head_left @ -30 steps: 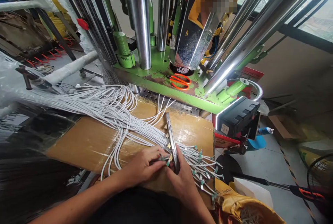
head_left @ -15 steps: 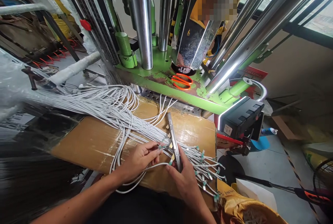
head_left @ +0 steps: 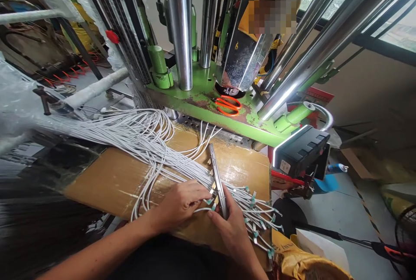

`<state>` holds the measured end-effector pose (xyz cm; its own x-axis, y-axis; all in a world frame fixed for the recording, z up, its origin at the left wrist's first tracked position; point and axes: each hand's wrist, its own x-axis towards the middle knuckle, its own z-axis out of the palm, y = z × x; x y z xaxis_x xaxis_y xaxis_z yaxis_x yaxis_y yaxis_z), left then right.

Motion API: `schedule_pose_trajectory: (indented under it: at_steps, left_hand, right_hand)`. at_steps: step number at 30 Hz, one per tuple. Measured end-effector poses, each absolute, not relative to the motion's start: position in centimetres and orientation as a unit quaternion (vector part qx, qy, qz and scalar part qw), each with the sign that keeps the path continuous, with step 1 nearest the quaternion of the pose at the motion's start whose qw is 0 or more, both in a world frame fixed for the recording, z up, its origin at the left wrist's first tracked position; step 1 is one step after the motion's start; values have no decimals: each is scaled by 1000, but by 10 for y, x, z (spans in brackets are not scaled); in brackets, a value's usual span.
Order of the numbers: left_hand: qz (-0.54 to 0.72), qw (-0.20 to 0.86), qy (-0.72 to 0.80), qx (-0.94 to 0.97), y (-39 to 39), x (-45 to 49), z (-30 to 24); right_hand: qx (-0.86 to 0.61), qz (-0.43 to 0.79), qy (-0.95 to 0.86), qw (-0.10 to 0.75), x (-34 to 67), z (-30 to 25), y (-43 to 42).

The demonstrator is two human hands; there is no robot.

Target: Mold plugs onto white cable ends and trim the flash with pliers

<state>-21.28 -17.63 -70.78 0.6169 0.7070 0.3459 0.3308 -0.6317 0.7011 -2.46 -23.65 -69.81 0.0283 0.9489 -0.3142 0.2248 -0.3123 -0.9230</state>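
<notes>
A long, narrow metal bar point(head_left: 217, 176) with small brass-coloured pieces along its left side stands tilted over the cardboard. My right hand point(head_left: 233, 226) is closed round its lower end, thumb beside a white cable whose green-tipped end sits against the bar. My left hand point(head_left: 183, 202) pinches a white cable near its green and metal connector point(head_left: 208, 201), close to the bar's left edge. The left fingertips are partly hidden behind the hand. Beneath both hands lies a thick bundle of white cables point(head_left: 130, 132); their green connector ends point(head_left: 255, 223) fan out to the right.
Behind the cardboard point(head_left: 110, 176) rises a green press plate point(head_left: 208, 106) with steel columns point(head_left: 180, 33). Orange-handled scissors point(head_left: 229, 105) lie on it. A black box point(head_left: 300, 150) stands right, above a yellow sack point(head_left: 299, 256). A metal rail point(head_left: 97, 85) runs at left.
My left hand has turned palm-down and moved slightly towards the bar, bringing the cable's connector up to its side. My right hand still holds the bar in nearly the same place.
</notes>
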Motion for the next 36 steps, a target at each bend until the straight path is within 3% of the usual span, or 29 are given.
schedule_pose_trajectory:
  at_steps: [6,18,24,29,32,36]
  left_hand:
    - [307,224,290,878,-179,-210,-713]
    - [331,207,287,875,-177,-207,-717]
    - [299,409,371,778,-171,-211,-698]
    - [342,547,515,564,-165,-220,-689]
    - [360,620,489,496,-161,-219,-687]
    - [315,613,460,560,-156,-213,-685]
  right_hand:
    - [-626,515,-471,349,-24,-699,-236]
    - [-614,508,-488,357,-22,-703,-237]
    - [-612,526,-471,356,-20,-696,-233]
    - [-606,552,-446,360,-21,-693,-232]
    - [-610,552,-434,368,-22,-693,-231]
    - [-611,554,-431,366,-21,-691,-231]
